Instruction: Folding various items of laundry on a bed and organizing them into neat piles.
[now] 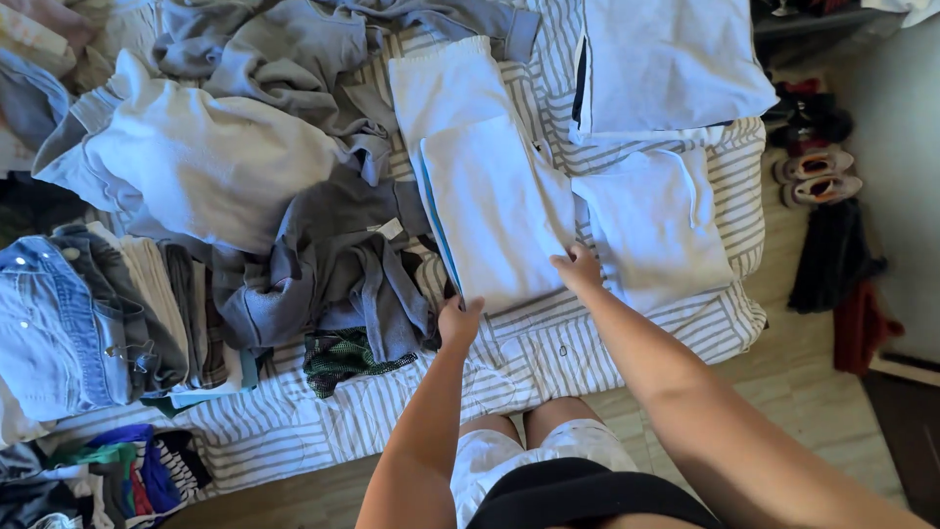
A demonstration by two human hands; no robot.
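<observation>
A folded white garment (490,211) lies on the striped bed sheet (548,362), long and flat, with a thin blue edge on its left side. My left hand (457,321) grips its near left corner. My right hand (578,269) presses on its near right corner, fingers closed on the cloth. Right beside it lies another folded white piece (656,225). A larger folded white garment (676,59) sits at the far right of the bed.
A heap of unfolded grey and white clothes (274,157) covers the bed's left half. Jeans (49,323) and a stack of folded items lie at the left edge. Shoes (818,171) and dark clothes (832,255) sit on the floor at right.
</observation>
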